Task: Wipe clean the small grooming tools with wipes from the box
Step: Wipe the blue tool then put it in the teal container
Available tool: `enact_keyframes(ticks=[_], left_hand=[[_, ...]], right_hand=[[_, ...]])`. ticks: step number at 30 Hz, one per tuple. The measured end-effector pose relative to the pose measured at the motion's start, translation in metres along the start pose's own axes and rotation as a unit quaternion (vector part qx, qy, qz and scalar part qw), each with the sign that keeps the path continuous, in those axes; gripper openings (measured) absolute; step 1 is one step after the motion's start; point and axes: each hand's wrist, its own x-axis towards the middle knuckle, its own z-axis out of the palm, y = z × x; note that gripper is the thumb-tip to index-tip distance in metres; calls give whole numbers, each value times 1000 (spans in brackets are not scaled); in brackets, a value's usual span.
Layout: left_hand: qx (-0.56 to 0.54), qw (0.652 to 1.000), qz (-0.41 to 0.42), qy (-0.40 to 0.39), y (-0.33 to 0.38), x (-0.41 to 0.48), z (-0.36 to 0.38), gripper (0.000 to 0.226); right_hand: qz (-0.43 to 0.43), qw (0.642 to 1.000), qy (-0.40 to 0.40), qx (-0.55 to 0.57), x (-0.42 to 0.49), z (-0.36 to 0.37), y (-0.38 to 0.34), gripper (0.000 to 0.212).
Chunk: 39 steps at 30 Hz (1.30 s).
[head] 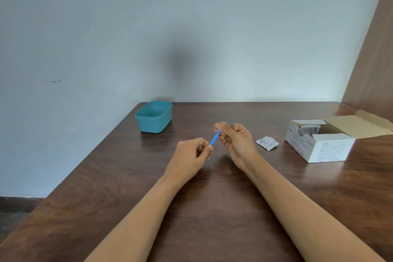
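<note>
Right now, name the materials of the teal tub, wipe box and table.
The teal tub looks like matte plastic, with a moulded rim. The wipe box is cardboard: printed white outside, raw brown flap. The table seems wood or laminate: dark grain, glossy reflections.

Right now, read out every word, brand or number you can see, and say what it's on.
"BD": long side of the white box.
Other print on the box: too blurred to read.
Torn wrapper: blue print, unreadable.
Packets in the box: print unreadable.
</note>
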Motion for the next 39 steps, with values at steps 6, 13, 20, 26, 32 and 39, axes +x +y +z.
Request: enact_keyframes(ticks=[6,13,20,26,32,39], left_hand=[[-6,1000,-9,-5,-2,1,1,17],[-4,1000,-6,-6,-2,1,2,18],[-3,1000,0,-1,-2,0,2,17],[-3,1000,-5,-6,-2,1,2,16],[-4,1000,-7,-6,-2,1,3,15],[-3,1000,-11,-9,-1,0,2,15]], right_hand=[[7,997,63,49,0,0,0,46],[-4,997,80,18,1,1,1,45],[-23,999,35,6,0,0,2,39],[-7,993,94,70,1,1,3,49],[-14,992,114,55,4,0,6,48],[-4,996,76,39,3,-1,4,41]])
